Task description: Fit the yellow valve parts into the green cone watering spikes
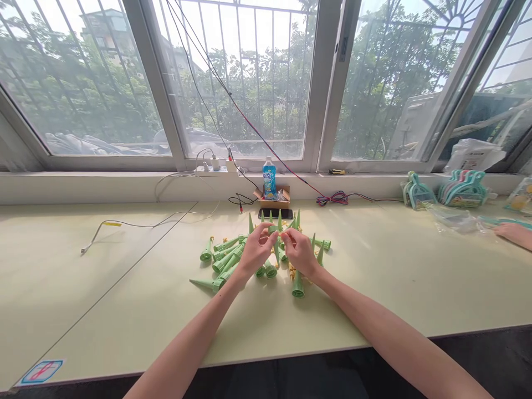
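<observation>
My left hand [256, 252] and my right hand [300, 252] meet over a pile of green watering spikes, fingertips almost touching. Between them a green watering spike [276, 254] points downward, and the fingers of my left hand are closed on its upper part. Thumb and fingers of my right hand are pinched together at the same spot; whatever is in them is too small to make out. Some spikes stand point up behind the hands, while others lie on their sides, like the one with its round open end [298, 288] towards me. Small yellow pieces [292, 272] are scattered among them.
Behind the pile are a dark phone [275, 213] and a small cardboard box [282, 203] beside a blue-labelled bottle [269, 178]. Cables [338, 198] run along the back. Teal hanger-like items [463, 189] and another person's hand [515, 234] are at the right.
</observation>
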A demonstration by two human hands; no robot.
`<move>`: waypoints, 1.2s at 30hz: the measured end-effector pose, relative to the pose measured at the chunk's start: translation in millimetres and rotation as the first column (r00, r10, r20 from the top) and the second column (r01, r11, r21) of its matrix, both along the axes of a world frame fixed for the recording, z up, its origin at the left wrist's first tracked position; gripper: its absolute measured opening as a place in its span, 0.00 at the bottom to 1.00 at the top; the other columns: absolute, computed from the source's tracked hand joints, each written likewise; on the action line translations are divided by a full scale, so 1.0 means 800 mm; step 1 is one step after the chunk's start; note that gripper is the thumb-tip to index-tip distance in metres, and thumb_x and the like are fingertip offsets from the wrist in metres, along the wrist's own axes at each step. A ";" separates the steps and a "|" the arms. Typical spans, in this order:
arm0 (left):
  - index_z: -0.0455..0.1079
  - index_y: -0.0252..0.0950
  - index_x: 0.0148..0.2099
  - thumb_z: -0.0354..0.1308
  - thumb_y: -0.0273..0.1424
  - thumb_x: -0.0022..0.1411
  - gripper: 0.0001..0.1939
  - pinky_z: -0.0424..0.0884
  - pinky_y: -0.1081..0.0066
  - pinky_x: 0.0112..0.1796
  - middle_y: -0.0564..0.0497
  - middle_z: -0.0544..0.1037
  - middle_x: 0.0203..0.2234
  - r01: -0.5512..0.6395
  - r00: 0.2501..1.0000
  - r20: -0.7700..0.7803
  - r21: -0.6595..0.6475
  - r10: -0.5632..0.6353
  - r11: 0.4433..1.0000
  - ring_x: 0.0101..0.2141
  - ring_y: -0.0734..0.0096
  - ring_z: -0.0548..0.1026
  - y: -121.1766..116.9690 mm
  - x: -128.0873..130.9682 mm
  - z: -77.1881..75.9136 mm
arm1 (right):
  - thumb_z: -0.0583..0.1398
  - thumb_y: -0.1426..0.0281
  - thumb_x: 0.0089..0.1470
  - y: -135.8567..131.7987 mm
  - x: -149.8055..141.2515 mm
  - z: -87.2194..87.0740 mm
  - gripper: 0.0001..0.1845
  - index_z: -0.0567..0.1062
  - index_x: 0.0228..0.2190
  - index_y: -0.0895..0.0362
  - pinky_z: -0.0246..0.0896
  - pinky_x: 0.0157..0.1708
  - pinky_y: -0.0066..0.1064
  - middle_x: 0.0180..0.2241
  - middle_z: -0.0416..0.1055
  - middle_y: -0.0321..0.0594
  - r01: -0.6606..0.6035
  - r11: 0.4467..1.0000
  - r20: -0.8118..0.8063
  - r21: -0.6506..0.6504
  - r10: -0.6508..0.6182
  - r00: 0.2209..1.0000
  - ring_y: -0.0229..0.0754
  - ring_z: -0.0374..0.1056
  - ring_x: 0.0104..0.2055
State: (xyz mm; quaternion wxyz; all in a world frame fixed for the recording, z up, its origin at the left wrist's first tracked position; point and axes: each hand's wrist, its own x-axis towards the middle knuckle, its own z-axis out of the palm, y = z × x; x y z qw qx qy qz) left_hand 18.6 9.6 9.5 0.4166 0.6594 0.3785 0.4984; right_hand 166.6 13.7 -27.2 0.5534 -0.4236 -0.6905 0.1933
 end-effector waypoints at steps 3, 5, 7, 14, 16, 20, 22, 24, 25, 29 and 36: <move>0.69 0.40 0.48 0.60 0.44 0.58 0.19 0.62 0.79 0.21 0.52 0.69 0.30 -0.020 0.998 -0.064 0.091 0.026 0.996 0.22 0.79 0.68 0.000 0.000 -0.002 | 0.50 0.58 0.64 -0.002 0.000 0.002 0.19 0.63 0.25 0.54 0.51 0.22 0.28 0.18 0.59 0.31 -0.019 0.999 -0.037 -0.049 0.017 0.999 0.36 0.55 0.20; 0.70 0.40 0.49 0.61 0.42 0.58 0.19 0.64 0.78 0.22 0.50 0.71 0.33 -0.039 0.994 -0.092 0.138 0.052 0.990 0.25 0.77 0.69 0.001 0.000 -0.004 | 0.50 0.57 0.64 -0.003 -0.001 0.004 0.20 0.61 0.24 0.54 0.50 0.21 0.28 0.17 0.58 0.30 -0.038 0.996 -0.063 -0.081 0.033 0.997 0.36 0.54 0.19; 0.69 0.41 0.51 0.61 0.42 0.58 0.20 0.65 0.77 0.23 0.49 0.72 0.35 -0.056 0.992 -0.106 0.171 0.075 0.984 0.25 0.76 0.70 0.002 0.000 -0.006 | 0.50 0.56 0.64 -0.004 -0.002 0.005 0.21 0.60 0.23 0.54 0.49 0.20 0.28 0.16 0.57 0.30 -0.055 0.993 -0.086 -0.103 0.046 0.995 0.35 0.53 0.18; 0.66 0.41 0.52 0.55 0.47 0.62 0.21 0.61 0.78 0.19 0.48 0.70 0.39 -0.101 0.990 -0.084 0.147 0.114 0.984 0.19 0.81 0.66 0.000 0.003 -0.002 | 0.50 0.54 0.64 -0.008 -0.007 0.005 0.20 0.62 0.25 0.54 0.48 0.19 0.28 0.15 0.56 0.29 -0.052 0.995 -0.140 -0.085 0.040 0.989 0.35 0.54 0.17; 0.65 0.40 0.51 0.52 0.49 0.63 0.21 0.60 0.77 0.18 0.48 0.71 0.38 -0.141 0.988 -0.047 0.124 0.148 0.982 0.18 0.82 0.66 0.000 0.002 0.000 | 0.50 0.54 0.64 -0.008 -0.007 0.004 0.20 0.64 0.27 0.54 0.48 0.19 0.28 0.16 0.56 0.29 -0.035 0.997 -0.143 -0.069 0.025 0.989 0.35 0.55 0.17; 0.65 0.38 0.43 0.49 0.51 0.64 0.21 0.57 0.78 0.16 0.56 0.69 0.22 -0.162 0.986 0.049 0.048 0.159 0.986 0.15 0.81 0.61 0.004 0.000 -0.001 | 0.51 0.56 0.64 -0.007 -0.005 0.001 0.17 0.67 0.31 0.54 0.50 0.19 0.28 0.18 0.59 0.30 0.025 1.000 -0.119 -0.017 -0.027 0.993 0.35 0.56 0.19; 0.65 0.38 0.39 0.51 0.52 0.63 0.21 0.56 0.77 0.16 0.59 0.64 0.14 -0.127 0.990 0.062 -0.008 0.127 0.992 0.13 0.79 0.59 0.007 -0.002 -0.003 | 0.51 0.56 0.65 -0.005 -0.004 0.000 0.17 0.68 0.32 0.55 0.52 0.21 0.27 0.21 0.62 0.32 0.045 0.999 -0.099 0.013 -0.043 0.994 0.36 0.58 0.20; 0.64 0.37 0.36 0.53 0.53 0.61 0.22 0.56 0.77 0.15 0.60 0.62 0.11 -0.069 0.993 0.086 -0.084 0.076 0.994 0.11 0.78 0.58 0.009 -0.003 -0.004 | 0.51 0.57 0.65 -0.004 -0.003 0.000 0.17 0.70 0.33 0.55 0.55 0.22 0.27 0.25 0.65 0.35 0.051 0.998 -0.076 0.043 -0.048 0.996 0.36 0.60 0.23; 0.64 0.37 0.35 0.54 0.54 0.60 0.23 0.56 0.76 0.15 0.60 0.63 0.11 -0.029 0.993 0.111 -0.133 0.044 0.991 0.11 0.79 0.58 0.010 -0.003 -0.004 | 0.50 0.58 0.65 -0.004 -0.003 -0.001 0.17 0.70 0.33 0.55 0.56 0.23 0.28 0.27 0.66 0.37 0.051 0.997 -0.064 0.058 -0.047 0.997 0.36 0.61 0.24; 0.62 0.37 0.38 0.55 0.54 0.58 0.24 0.59 0.76 0.15 0.58 0.68 0.14 0.150 0.963 0.262 -0.313 -0.067 0.938 0.12 0.79 0.59 0.012 -0.003 -0.003 | 0.50 0.59 0.65 -0.003 -0.003 -0.001 0.17 0.72 0.34 0.55 0.59 0.25 0.28 0.32 0.67 0.40 0.031 0.995 -0.016 0.095 -0.029 0.999 0.37 0.63 0.27; 0.63 0.36 0.37 0.59 0.48 0.58 0.19 0.62 0.76 0.17 0.55 0.70 0.22 0.281 0.923 0.351 -0.334 -0.158 0.900 0.16 0.80 0.64 0.010 -0.003 0.004 | 0.50 0.60 0.65 -0.002 -0.002 -0.002 0.16 0.72 0.35 0.56 0.60 0.27 0.29 0.32 0.68 0.40 -0.003 0.997 0.004 0.080 0.003 1.000 0.38 0.64 0.28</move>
